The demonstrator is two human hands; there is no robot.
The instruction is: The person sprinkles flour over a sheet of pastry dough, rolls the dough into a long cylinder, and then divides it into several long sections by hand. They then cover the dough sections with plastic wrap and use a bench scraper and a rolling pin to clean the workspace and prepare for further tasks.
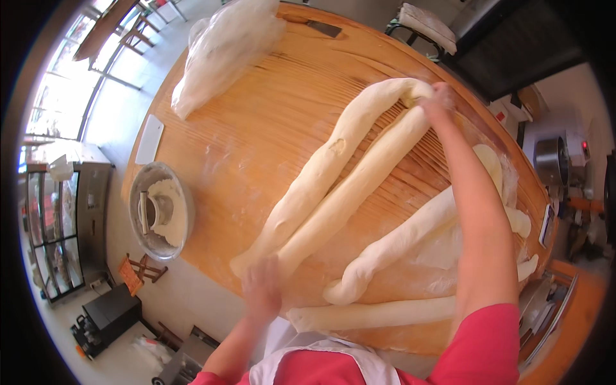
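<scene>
A long, thick rope of pale dough point(359, 186) lies folded back beside itself, two strands running from near left to far right across the floured wooden table. My right hand point(439, 102) is closed round its far end, where the strands meet. At the near end my left hand point(262, 289) touches the inner strand; its fingers are smeared by motion. Under my right forearm lies another dough rope point(394, 240) with a rounded end. One more dough rope point(378, 314) stretches along the table's near edge, partly hidden by my right arm.
A metal bowl point(187, 215) of flour with a scoop stands at the table's left edge, below a white scraper point(150, 139). Clear plastic point(224, 51) is heaped at the far left, near a flat metal blade point(324, 28). A phone point(547, 226) rests at the right edge.
</scene>
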